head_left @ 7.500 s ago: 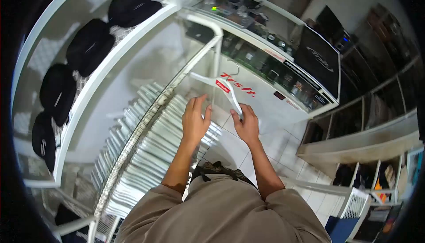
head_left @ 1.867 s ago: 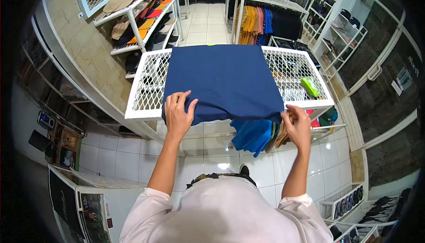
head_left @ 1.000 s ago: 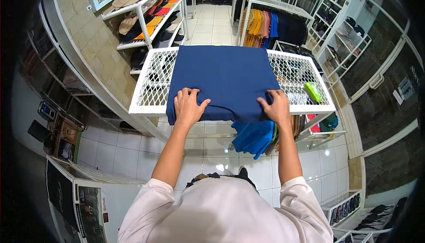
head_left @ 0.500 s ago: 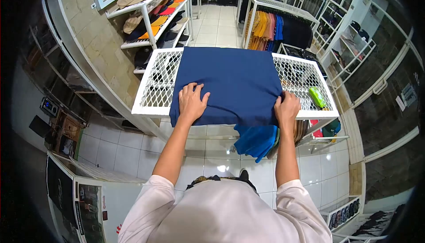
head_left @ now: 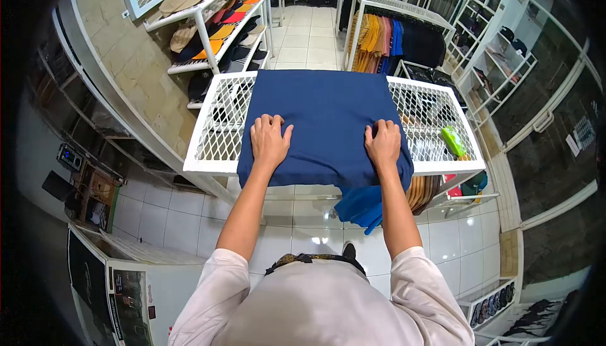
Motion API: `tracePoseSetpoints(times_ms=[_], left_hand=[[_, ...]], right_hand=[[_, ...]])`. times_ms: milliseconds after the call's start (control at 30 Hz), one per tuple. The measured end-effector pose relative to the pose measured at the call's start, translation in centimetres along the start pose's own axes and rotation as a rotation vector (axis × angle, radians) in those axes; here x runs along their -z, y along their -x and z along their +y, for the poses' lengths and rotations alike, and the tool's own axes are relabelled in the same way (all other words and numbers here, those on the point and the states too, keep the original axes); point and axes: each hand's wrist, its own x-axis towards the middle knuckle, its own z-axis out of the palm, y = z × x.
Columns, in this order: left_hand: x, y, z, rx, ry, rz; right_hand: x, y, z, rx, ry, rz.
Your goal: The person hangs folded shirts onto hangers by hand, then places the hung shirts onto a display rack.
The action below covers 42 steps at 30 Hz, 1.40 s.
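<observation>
Left hand (head_left: 269,141): open, palm flat on navy cloth.
Right hand (head_left: 383,144): fingers curled, pressing its near right edge.
Navy garment (head_left: 325,125): spread over white mesh table (head_left: 218,128); likely soft, light, limp; best pinched at edges.
Green packet (head_left: 453,141): farther right.

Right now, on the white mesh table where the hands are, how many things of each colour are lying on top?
Navy blue: 1, the folded cloth under the left hand and right hand
Green: 1, the small packet near the table's right edge
Total: 2
</observation>
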Motion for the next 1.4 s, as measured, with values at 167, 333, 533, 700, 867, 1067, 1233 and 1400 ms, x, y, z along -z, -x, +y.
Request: tracePoseSetpoints(times_ms=[167,333,533,700,867,1067,1233,1400], left_hand=[[-0.7,0.0,-0.4,0.026,-0.019,-0.049],[-0.8,-0.1,-0.4,0.109,-0.025,-0.203],[4.7,5.4,-1.6,-0.069,0.147,-0.222],[7.7,9.6,-3.3,-0.142,0.17,-0.181],[7.4,9.6,-3.3,-0.135,0.273,-0.093],[11.1,11.6,-1.2,-0.098,0.267,-0.073],[14.6,12.7,0.2,-0.078,0.239,-0.218],[13.1,9.5,2.6,0.028,0.395,-0.247]], right_hand=[[-1.9,0.0,1.3,0.066,-0.02,-0.053],[-2.0,-0.4,1.4,0.038,0.028,-0.177],[4.0,5.1,1.6,0.195,-0.169,-0.198],[7.0,9.3,3.7,0.363,-0.215,-0.122],[7.1,8.6,4.0,0.361,-0.349,-0.09],[10.9,10.8,1.6,0.288,-0.27,-0.091],[13.0,12.5,1.5,0.233,-0.293,-0.248],[12.0,9.2,-0.3,0.071,-0.384,-0.268]])
